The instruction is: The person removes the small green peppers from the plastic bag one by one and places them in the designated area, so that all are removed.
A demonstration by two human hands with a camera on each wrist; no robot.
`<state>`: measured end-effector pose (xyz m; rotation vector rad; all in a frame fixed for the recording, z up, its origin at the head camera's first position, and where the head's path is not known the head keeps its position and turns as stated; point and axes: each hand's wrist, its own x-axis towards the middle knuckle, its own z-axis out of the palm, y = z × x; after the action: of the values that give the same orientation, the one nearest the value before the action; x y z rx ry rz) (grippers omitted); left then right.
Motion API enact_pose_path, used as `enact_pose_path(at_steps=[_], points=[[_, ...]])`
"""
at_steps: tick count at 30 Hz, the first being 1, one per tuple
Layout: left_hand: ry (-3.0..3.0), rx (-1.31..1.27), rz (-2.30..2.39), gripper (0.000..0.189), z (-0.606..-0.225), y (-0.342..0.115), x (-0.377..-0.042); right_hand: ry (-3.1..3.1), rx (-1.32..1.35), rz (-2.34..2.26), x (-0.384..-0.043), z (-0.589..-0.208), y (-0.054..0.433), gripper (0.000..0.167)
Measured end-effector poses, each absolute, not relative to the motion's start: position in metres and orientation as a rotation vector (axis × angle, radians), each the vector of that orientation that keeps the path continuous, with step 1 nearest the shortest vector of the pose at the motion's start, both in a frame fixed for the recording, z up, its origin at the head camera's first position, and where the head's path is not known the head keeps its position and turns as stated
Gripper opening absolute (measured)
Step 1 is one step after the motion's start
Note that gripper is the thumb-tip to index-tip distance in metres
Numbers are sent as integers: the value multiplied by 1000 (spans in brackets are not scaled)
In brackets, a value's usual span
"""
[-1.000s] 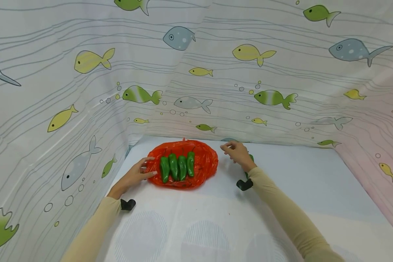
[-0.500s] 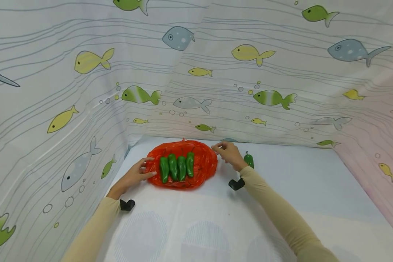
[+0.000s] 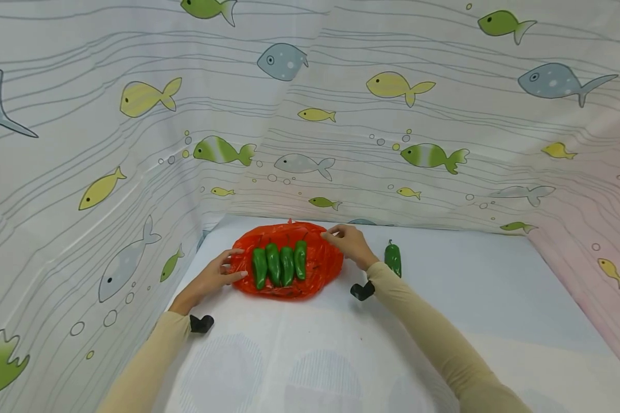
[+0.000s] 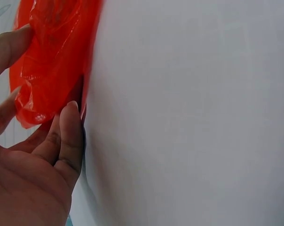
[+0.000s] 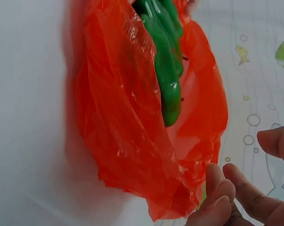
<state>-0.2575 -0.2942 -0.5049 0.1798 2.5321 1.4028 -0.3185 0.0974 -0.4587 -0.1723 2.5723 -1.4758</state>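
A red plastic bag (image 3: 322, 275) lies spread open on the table, with several green peppers (image 3: 287, 267) side by side on it. My left hand (image 3: 212, 279) rests at the bag's left edge, fingers apart and touching the film. In the left wrist view, some fingers (image 4: 71, 136) reach beneath the bag's edge. My right hand (image 3: 348, 244) is at the bag's right end, fingers loosely bent. The right wrist view shows its fingertips (image 5: 212, 176) beside the bag's rim; whether they touch it I cannot tell. Nothing is seen held in the right hand.
A lone green pepper (image 3: 392, 257) lies right of the bag, partly behind the right forearm. The white table (image 3: 470, 269) runs on to the right. Sheeting (image 3: 341, 143) printed with fish rises at the back and both sides.
My right hand has moved left, from near the lone pepper to the bag's right end. More of that pepper shows now. The left hand and the bag look unmoved.
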Motion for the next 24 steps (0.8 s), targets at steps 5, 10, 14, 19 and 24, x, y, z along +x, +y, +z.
enact_pose_path(at_steps=[5,10,14,19,24], points=[[2535,176,1406,73,-502,-294,-258,2619,-224,-1435,-322,-459,85,45],[2534,158,1397,74,-502,-294,-257,2648,-289,-1386,-325,-462,73,42],[2524,153,1403,74,-503,-294,-257,2657,-299,-1358,-324,-466,64,41],[2514,159,1416,72,-505,-294,-259,2655,-316,-1331,-323,-469,51,40],[2508,147,1416,73,-506,-295,-257,2660,-343,-1281,-322,-472,41,41]])
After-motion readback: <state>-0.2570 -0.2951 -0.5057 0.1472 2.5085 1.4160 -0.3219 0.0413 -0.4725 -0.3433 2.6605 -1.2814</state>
